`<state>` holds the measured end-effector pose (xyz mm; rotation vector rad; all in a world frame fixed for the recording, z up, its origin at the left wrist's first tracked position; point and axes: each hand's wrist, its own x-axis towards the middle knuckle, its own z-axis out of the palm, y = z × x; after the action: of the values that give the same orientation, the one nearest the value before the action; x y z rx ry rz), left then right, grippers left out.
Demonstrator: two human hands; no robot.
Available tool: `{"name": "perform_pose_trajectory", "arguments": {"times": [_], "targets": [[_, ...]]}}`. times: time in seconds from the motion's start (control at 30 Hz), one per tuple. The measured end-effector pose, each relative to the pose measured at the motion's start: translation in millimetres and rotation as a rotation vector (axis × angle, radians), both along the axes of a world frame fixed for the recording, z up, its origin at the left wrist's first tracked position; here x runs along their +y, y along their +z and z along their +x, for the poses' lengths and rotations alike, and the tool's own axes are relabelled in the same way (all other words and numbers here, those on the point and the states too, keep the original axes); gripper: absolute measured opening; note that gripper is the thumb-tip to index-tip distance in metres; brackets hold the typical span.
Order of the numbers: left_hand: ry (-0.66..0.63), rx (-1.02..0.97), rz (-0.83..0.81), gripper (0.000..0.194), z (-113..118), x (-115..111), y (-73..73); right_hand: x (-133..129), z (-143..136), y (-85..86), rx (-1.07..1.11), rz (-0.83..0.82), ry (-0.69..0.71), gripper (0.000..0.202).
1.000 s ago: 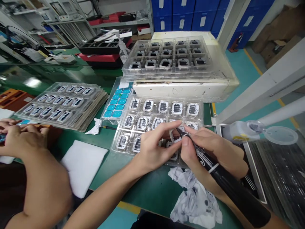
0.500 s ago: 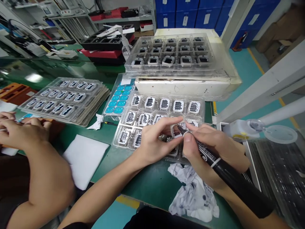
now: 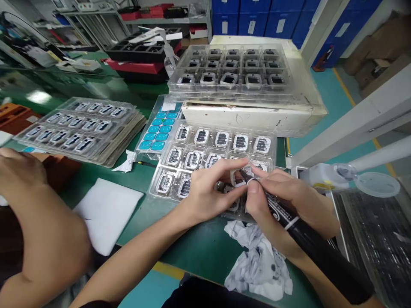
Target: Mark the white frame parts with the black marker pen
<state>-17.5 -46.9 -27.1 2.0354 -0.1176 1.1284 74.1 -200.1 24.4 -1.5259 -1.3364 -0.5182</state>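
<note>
Tray (image 3: 167, 194) of small parts laid on green table (image 3: 199, 252). Black marker (image 3: 308, 239) clamped in right hand (image 3: 289, 205), tip set against small white part (image 3: 239, 176) pinched by left hand (image 3: 208, 192) over tray.

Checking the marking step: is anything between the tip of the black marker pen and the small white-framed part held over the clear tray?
Nothing visible does. The left hand pinches the small white-framed part above the clear plastic tray, and the right hand holds the black marker pen with its tip right at the part.
</note>
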Motion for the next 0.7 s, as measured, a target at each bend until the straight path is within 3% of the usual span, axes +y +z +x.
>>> {"name": "perform_pose_trajectory", "arguments": {"times": [0.5, 0.7], "targets": [[0.02, -0.004, 0.025, 0.04, 0.8, -0.1, -0.3, 3.5, 2.5, -4.8, 0.019, 0.103, 0.018, 0.022], [-0.012, 0.072, -0.042, 0.041, -2.6, -2.7, 2.8, 4.8, -1.8, -5.7, 0.015, 0.078, -0.006, 0.021]]}}
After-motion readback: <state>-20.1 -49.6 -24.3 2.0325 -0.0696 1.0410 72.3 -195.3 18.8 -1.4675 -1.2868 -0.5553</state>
